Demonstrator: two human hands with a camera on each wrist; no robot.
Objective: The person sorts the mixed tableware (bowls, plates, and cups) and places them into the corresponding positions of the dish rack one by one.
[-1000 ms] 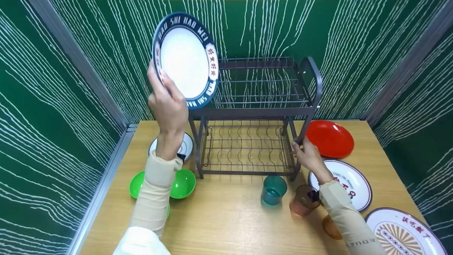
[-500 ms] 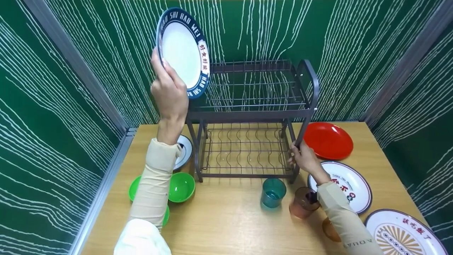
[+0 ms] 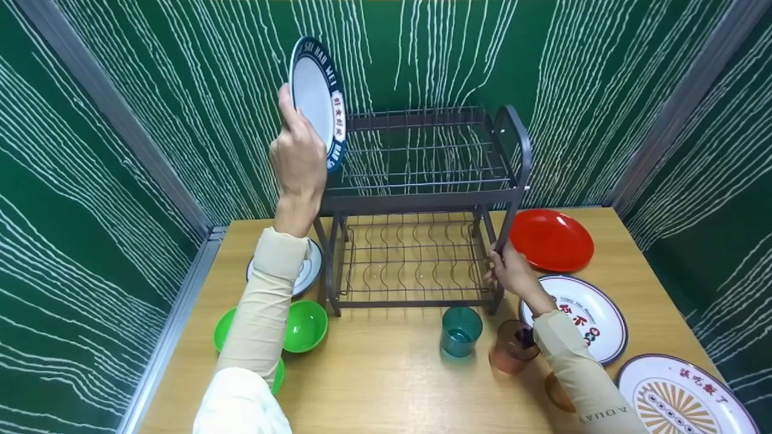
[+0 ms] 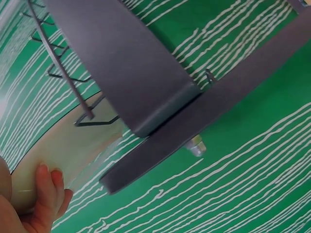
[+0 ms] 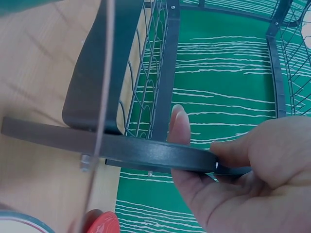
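My left hand (image 3: pixel 300 157) pinches a white plate (image 3: pixel 313 99) with a dark blue lettered rim. The plate stands nearly upright above the left end of the dish rack's top tier. From the left wrist camera, its pale underside (image 4: pixel 73 145) shows beside the rack's end frame, with my curled fingers (image 4: pixel 46 189) against it. The two-tier dark metal dish rack (image 3: pixel 422 199) stands at the back of the table. My right hand (image 3: pixel 512 268) grips its right front upright (image 5: pixel 160 154), the thumb on one side and fingers on the other.
Green bowls (image 3: pixel 306 325) and a small plate (image 3: pixel 312 271) lie left, partly behind my left arm. A teal cup (image 3: pixel 461 333) and a brown cup (image 3: pixel 512 348) stand in front of the rack. Right are a red plate (image 3: pixel 552 241) and white plates (image 3: pixel 609 316); an orange cup (image 3: pixel 558 392) is partly covered.
The plate has turned more edge-on to the head camera, and my left hand has shifted slightly right. My right hand keeps its hold on the rack.
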